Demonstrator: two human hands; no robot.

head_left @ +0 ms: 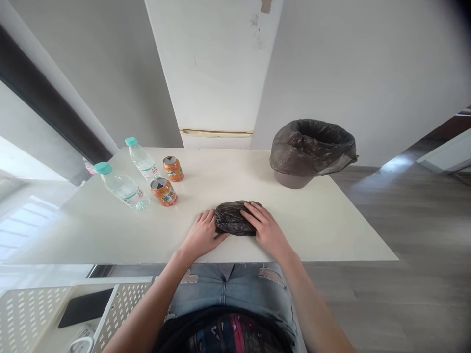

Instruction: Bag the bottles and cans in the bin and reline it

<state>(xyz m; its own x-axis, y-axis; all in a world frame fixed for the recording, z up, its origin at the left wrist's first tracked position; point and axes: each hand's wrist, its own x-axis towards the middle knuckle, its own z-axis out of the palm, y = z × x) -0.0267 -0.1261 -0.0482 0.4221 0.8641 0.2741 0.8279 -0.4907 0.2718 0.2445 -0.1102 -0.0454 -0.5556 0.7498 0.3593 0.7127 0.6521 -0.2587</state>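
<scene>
A bundled black garbage bag (232,219) lies on the white table near its front edge, between my two hands. My left hand (203,235) grips its left end, fingers at the far side and thumb along the near side. On the right end, my right hand (268,229) has its fingers laid over the top; its thumb is hidden. Farther back on the right stands a brown trash bin (293,180), its top covered by a dark bag liner (301,154) folded over the rim.
Two clear plastic bottles with teal caps, the nearer bottle (123,189) and the farther bottle (143,161), stand at the left beside two orange cans, a front can (164,192) and a back can (173,169). Behind the table (217,166) is a white fridge (217,73).
</scene>
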